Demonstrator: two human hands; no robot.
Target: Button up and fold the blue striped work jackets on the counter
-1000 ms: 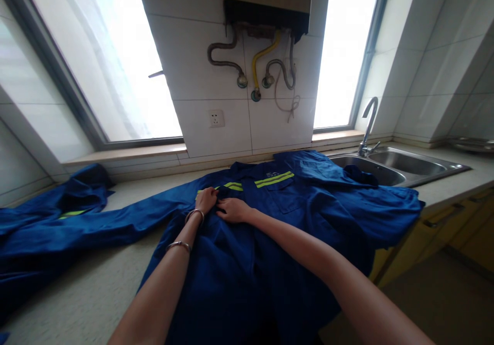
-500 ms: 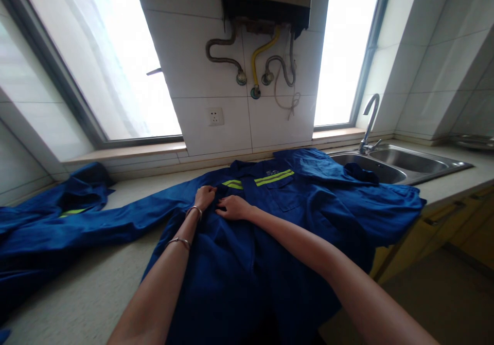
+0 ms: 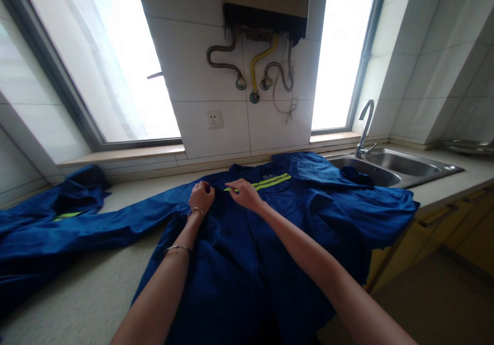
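Observation:
A blue work jacket (image 3: 227,252) lies spread front up on the countertop, its collar towards the wall. A yellow-green reflective stripe (image 3: 272,181) crosses its chest. My left hand (image 3: 201,197), with two bracelets on the wrist, is on the left side of the chest, fingers curled and closed on dark blue cloth. Just to its right, my right hand (image 3: 247,195) pinches the jacket at the left part of the stripe, which it partly covers. The fingertips of both hands are partly hidden.
More blue clothing (image 3: 73,196) with a reflective stripe lies bunched at the left. A double steel sink (image 3: 409,167) with a faucet (image 3: 365,129) is at the right, where jacket cloth overlaps its edge. A water heater (image 3: 266,5) with pipes hangs on the tiled wall above a socket (image 3: 214,120).
My right hand has moved up and slightly right onto the stripe, its fingers now pinched. My left hand has shifted slightly and turned, fingers more curled. The view has tilted up slightly.

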